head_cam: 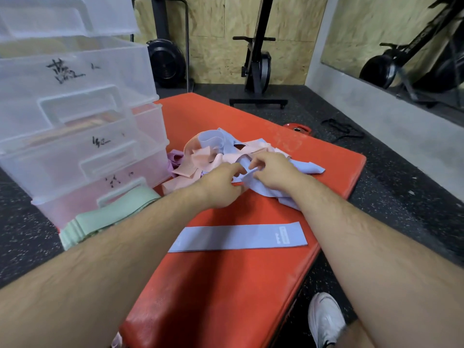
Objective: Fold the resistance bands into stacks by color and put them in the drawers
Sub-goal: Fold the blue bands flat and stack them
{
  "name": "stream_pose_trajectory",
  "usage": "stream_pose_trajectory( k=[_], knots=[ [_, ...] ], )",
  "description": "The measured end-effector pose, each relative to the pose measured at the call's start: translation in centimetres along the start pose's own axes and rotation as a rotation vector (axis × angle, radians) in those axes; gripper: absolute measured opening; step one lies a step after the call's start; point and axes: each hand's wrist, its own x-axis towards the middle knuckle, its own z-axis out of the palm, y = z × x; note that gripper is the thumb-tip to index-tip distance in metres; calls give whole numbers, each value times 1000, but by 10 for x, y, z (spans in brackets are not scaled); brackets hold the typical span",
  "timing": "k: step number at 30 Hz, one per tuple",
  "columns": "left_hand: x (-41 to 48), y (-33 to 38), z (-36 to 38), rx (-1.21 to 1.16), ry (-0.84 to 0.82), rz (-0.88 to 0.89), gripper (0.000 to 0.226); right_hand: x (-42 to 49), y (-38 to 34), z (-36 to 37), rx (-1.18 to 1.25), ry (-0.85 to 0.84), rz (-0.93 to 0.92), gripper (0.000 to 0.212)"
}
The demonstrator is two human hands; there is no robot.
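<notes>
One blue band [261, 190], at the near edge of the tangled pile [200, 159] on the red mat [226, 285], is pinched by left hand [223, 187] and right hand [273, 172], both grips closed on its fabric, likely to free it for folding onto the flat band [238, 238] nearby, with the green stack [105, 217] and labelled drawers [75, 146] at left.

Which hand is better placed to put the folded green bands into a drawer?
Left, probably: the folded mint-green fabric bands and clear plastic drawers lie left of the left hand, farther from the right hand.
</notes>
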Motion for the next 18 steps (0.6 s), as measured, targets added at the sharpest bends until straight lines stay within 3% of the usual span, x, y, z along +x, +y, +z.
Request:
stream_pose_trajectory(
  k=[3, 6, 12, 16, 18],
  knots=[
    [-3, 7, -7, -139, 58, -40, 35, -1, -3, -16, 109, 58, 26, 15],
    [-7, 18, -19, -320, 159, -70, 32, -8, -17, -34, 291, 167, 8, 18],
    [-22, 46, -45, -750, 381, -82, 13, -25, -51, -73, 505, 618, -109, 10],
    [-28, 51, -56, -1018, 349, -154, 44, -46, -79, -71, 521, 501, -240, 10],
    [-33, 51, -59, -1014, 314, -169, 49, -58, -87, -60, 473, 378, -291, 8]
  ],
)
